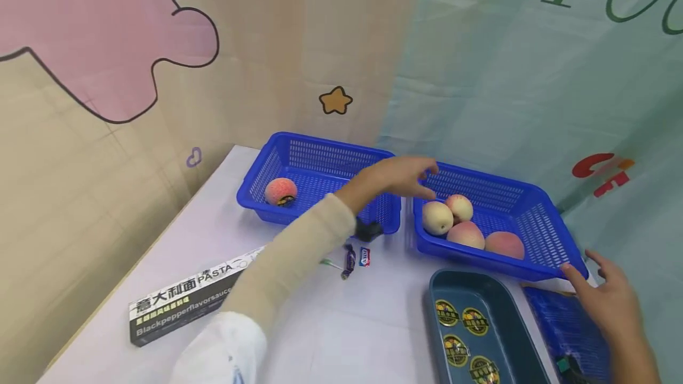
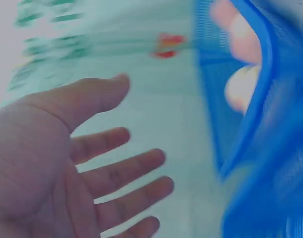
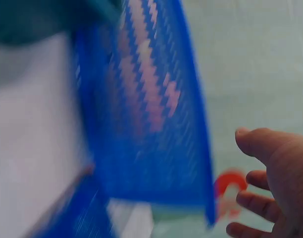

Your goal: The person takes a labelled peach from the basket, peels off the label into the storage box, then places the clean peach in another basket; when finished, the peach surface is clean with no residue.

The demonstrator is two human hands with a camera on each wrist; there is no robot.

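Note:
My left hand [image 1: 408,175] reaches over the gap between two blue plastic baskets, fingers spread and holding nothing. Below it, the right-hand basket [image 1: 544,224] has several peaches [image 1: 466,234] gathered toward its left side. By that basket's right end is my right hand [image 1: 610,298], its thumb and fingers apart and grasping nothing; the right wrist view shows the hand beside the basket wall [image 3: 151,168]. Part of the left-hand basket [image 1: 331,153] is hidden behind my left forearm, and one peach [image 1: 280,191] with a dark sticker lies inside it.
A dark teal tray [image 1: 512,325] with several round stickers stands in front. Beside it lies a blue plastic package [image 1: 571,330]. On the left are a black-and-white pasta box [image 1: 187,301] and small wrapped candies [image 1: 349,261]. A printed curtain [image 1: 480,76] hangs behind the table.

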